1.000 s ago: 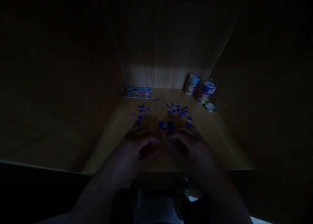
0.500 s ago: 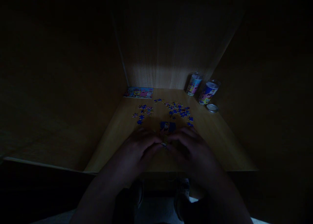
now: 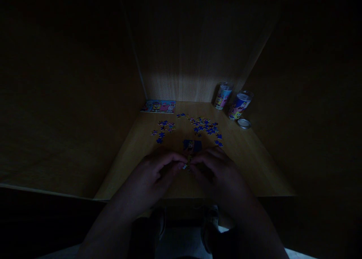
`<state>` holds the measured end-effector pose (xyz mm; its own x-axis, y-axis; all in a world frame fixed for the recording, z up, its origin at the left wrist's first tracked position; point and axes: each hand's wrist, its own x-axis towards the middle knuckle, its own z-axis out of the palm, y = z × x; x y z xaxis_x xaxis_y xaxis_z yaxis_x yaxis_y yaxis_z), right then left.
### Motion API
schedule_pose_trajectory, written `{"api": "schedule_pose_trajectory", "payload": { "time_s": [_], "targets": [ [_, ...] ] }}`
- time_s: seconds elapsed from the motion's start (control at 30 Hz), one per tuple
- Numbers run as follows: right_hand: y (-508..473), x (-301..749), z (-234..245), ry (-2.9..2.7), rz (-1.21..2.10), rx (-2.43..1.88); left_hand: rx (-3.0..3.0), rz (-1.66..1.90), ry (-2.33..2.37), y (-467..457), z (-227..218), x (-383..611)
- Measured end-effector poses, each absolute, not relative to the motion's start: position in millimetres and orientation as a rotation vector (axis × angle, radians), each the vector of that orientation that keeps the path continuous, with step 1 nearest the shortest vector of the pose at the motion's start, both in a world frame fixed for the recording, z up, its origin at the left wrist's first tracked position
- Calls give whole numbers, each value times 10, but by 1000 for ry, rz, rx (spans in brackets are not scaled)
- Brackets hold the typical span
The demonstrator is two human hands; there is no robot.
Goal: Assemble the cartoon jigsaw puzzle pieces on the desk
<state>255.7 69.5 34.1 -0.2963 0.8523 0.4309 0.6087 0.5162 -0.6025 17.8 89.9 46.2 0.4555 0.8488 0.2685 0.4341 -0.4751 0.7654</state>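
The scene is very dark. My left hand (image 3: 154,174) and my right hand (image 3: 219,170) meet over the near part of a wooden desk (image 3: 254,164), fingers curled and pinched together on a small puzzle piece (image 3: 186,165) between the fingertips. Just beyond them lies a small joined patch of blue puzzle (image 3: 192,146). Loose blue and yellow pieces (image 3: 205,126) are scattered further back, with a smaller group of pieces (image 3: 162,130) to the left.
A colourful cartoon picture card (image 3: 158,106) lies at the back left by the wall. Two cartoon-printed tins (image 3: 239,105) stand at the back right, a round lid (image 3: 243,123) beside them. Wooden panels enclose the desk on three sides.
Both hands stayed together over the same spot. The fingertips have shifted slightly around the small piece between them; the view wobbled a little.
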Motion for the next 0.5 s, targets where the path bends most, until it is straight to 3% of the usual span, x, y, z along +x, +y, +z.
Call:
{"api": "schedule_pose_trajectory", "payload": {
  "time_s": [0.5],
  "targets": [
    [728,2541,315,-2068,336,-1301,2181,858,1095,941,377,205]
  ]
}}
